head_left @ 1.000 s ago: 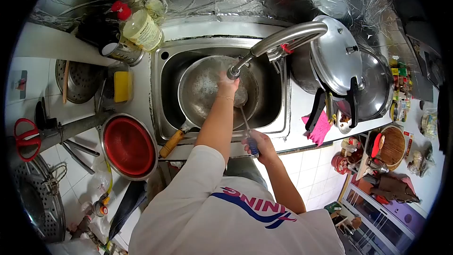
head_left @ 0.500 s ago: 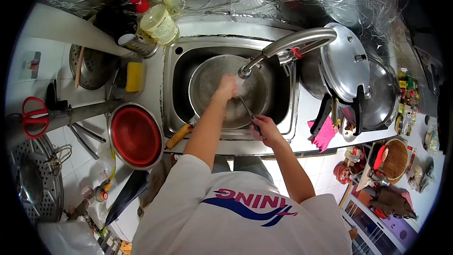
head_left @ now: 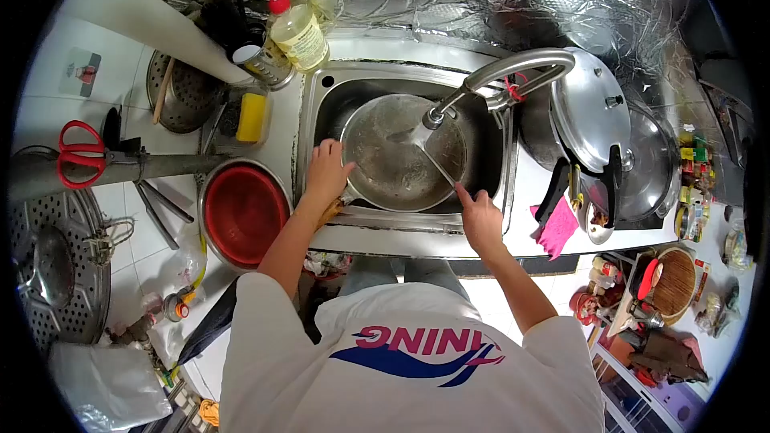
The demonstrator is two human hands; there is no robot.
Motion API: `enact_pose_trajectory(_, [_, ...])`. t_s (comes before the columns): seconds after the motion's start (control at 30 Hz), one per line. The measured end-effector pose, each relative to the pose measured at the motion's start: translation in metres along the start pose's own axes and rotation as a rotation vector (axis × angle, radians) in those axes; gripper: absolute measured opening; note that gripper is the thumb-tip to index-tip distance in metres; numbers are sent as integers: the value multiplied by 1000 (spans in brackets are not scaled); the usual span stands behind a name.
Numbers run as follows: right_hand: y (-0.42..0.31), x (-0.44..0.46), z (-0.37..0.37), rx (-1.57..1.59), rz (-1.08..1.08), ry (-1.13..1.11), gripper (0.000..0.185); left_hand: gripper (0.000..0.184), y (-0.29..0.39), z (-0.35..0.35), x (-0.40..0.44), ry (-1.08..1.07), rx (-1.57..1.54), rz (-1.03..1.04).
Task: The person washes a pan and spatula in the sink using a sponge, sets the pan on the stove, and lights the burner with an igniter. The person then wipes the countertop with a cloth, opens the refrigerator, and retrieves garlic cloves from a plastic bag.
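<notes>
A round metal pan [head_left: 377, 180] with a wooden handle [head_left: 331, 210] sits in the steel sink [head_left: 321, 124], some water inside it. Water runs from the curved tap [head_left: 434, 118] onto a long-handled metal cooking utensil [head_left: 437, 166]; its head is blurred under the stream, so its exact kind is unclear. My right hand [head_left: 482, 223] is closed around the handle end of this utensil at the sink's front right. At the pan's left edge, my left hand [head_left: 326, 175] has its fingers apart and holds nothing; whether it touches the rim I cannot tell.
Left of the sink are a red-lined metal bowl [head_left: 243, 212], a yellow sponge [head_left: 253, 118] and a soap bottle [head_left: 301, 38]. Red scissors [head_left: 82, 154] hang farther left. On the right stand a lidded pressure cooker [head_left: 589, 108], a pink cloth [head_left: 556, 228] and a glass lid [head_left: 648, 164].
My left hand has moved left from the utensil under the tap to the pan's left edge, and its fingers have spread. My right hand has shifted slightly right, still holding the utensil.
</notes>
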State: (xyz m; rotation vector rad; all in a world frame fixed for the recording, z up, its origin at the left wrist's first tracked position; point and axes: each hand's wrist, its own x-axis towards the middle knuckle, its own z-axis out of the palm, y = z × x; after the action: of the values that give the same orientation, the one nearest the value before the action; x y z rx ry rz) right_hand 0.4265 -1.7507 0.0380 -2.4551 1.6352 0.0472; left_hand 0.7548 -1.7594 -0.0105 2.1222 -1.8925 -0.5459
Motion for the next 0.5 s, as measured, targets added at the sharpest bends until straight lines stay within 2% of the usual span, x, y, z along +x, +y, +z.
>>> enact_pose_trajectory(0.07, [5,-11,4,-52,-34,21,60,45,1,-6,-25,28,9,29])
enact_pose_trajectory(0.13, [11,-21,17,-74,-19,26,61,48,14,-23,-49,-263,63,-117])
enact_pose_trajectory(0.17, [14,-25,23,-97,-3,30,61,48,14,-25,-58,-263,64,-116])
enact_pose_trajectory(0.23, [13,-29,21,-90,28,14,59,48,8,-30,-70,-522,181,-18])
enact_pose_trajectory(0.37, [15,-44,6,226,152,-21,50,54,-25,-15,-67,-614,136,-19])
enact_pose_trajectory(0.4, [16,-47,0,354,199,-43,46,48,-21,-24,-56,-710,93,46])
enact_pose_trajectory(0.43, [16,-49,-5,355,207,-36,46,42,-16,-34,-47,-807,50,113])
enact_pose_trajectory(0.47, [17,-52,-11,528,284,-73,43,42,-7,-43,-40,-808,53,123])
enact_pose_trajectory(0.5, [17,-57,-14,702,362,-108,40,29,4,-53,-34,-955,-239,-181])
